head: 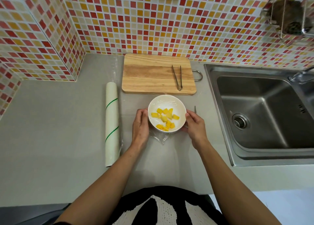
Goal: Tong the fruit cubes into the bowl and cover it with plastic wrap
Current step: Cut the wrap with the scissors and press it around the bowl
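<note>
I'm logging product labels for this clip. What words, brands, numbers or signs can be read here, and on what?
None can be read.
The plastic wrap roll bears only green stripes, no lettering.
The bowl, tongs and cutting board carry no markings.

Grey countertop (51, 122) — the reference surface — meets a mosaic tile wall (153, 25) of red, orange and cream squares along its far edge. Left of the countertop, a tiled column (42, 42) projects forward. Right of it, a stainless steel sink (265, 116) with drain (240, 121) and faucet (300, 75); above, a wire rack (288, 15).
</note>
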